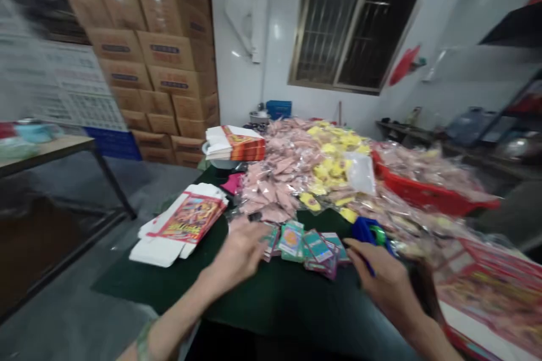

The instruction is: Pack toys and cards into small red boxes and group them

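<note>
Small teal and purple cards (318, 248) lie in loose piles on the dark green table (271, 299). At the left end of these cards is my left hand (243, 248), blurred, its fingers reaching over the nearest pile; whether it grips any card is too smeared to tell. My right hand (379, 271) is at the right end of the cards, fingers bent around a thin dark blue object that I cannot make out fully. Just behind it sits a blue holder (365, 231) with a green roll in it. Flattened printed boxes (192, 217) are stacked left of my left hand.
A large heap of pink packets (282, 172) and yellow packets (334, 161) covers the table's back. A red basket (423, 192) stands at the right, with a printed box (491, 299) nearer. More box blanks (241, 144) rest at the back left. Cartons (165, 56) stand by the wall.
</note>
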{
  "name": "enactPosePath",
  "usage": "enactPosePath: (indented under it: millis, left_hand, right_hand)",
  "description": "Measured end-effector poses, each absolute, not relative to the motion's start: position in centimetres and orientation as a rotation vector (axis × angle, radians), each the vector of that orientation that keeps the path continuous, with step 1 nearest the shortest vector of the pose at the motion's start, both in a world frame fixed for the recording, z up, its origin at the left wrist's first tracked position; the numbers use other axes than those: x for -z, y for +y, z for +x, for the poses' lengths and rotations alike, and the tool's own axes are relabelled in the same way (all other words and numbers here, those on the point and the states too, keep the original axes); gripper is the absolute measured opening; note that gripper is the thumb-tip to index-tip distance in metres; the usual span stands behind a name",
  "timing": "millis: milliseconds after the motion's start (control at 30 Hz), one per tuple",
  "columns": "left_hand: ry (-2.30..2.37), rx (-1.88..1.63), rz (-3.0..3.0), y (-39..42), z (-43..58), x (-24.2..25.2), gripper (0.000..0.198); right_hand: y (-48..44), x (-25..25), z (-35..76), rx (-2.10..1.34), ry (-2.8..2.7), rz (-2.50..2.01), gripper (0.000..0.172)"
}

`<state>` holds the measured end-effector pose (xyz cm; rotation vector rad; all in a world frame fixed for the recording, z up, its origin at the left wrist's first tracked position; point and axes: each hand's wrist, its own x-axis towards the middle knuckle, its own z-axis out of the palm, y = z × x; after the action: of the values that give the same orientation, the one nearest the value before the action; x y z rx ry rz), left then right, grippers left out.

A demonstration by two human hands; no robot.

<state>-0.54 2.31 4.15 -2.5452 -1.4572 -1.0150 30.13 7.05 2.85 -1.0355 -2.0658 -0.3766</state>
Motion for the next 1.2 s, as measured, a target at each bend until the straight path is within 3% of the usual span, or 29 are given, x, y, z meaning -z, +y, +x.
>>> enactPosePath:
  millis: [200,367,533,633,800,967,1133,1200]
  left_hand:
    - [-2.013,0.887,-1.803,-0.1,-16.3,0.7,0.028]
    - [-2.148,0.763,-1.681,-1.4,-18.5,4.2,0.033]
    - [-2.172,0.760,-1.660,-1.3,-18.4,5.8,0.037]
    - [-2.154,0.802,-1.636,-1.3,-18.6,6.2,0.045]
    - [-2.094,0.922,-1.439,-2.6,-19.0,4.6,0.080]
    - [-2.008,1.098,-1.503,-3.4,-15.4,1.5,0.066]
    - [-1.873,1.499,-1.729,-2.4,-8.5,-0.1,0.070]
    - [-1.881,1.679,-1.969,-2.2,-6.3,-1.0,0.056]
  right_hand:
    - [7.8,-4.5,8.9,-0.535,-2.428,-0.653,0.025]
    - [11.6,-4.6,-5.0,-0.519,-2.547,-0.655,0.027]
    - [12.3,-2.7,-12.1,-0.394,-2.630,-0.844,0.032]
    - [11.9,-3.1,-13.3,-0.378,-2.613,-0.928,0.031]
    - [12.7,-6.9,-11.3,-0.565,-2.546,-0.987,0.018]
    - [10.2,-9.6,-4.4,-0.837,-2.461,-0.735,0.013]
    - [6.4,-9.9,4.0,-1.022,-2.298,-0.609,0.016]
    - [5.7,-9.8,6.8,-1.108,-2.177,-0.588,0.016]
